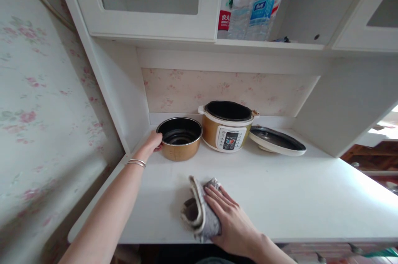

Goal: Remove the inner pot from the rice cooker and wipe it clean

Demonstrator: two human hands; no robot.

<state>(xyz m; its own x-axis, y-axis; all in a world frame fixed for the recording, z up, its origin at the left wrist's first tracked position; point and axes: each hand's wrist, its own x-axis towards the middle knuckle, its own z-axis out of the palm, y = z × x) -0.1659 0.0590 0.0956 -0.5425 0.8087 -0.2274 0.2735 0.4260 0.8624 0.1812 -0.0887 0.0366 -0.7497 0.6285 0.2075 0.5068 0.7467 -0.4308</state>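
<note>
My left hand (151,144) reaches to the back left of the white counter (280,189) and rests against the left side of a gold inner pot (179,138) with a dark inside; its fingers curve round the pot's wall. My right hand (228,218) lies flat, fingers stretched, on a crumpled grey cloth (197,212) near the counter's front edge. Right of the pot stands a gold and white rice cooker (226,126) without its lid. The cooker's lid (276,140) lies on the counter to its right.
White wall cupboards hang above; an open shelf holds several plastic water bottles (248,3). A white side panel (115,90) borders the counter on the left, with flowered wallpaper beyond. Dark wooden furniture (373,160) shows at the right.
</note>
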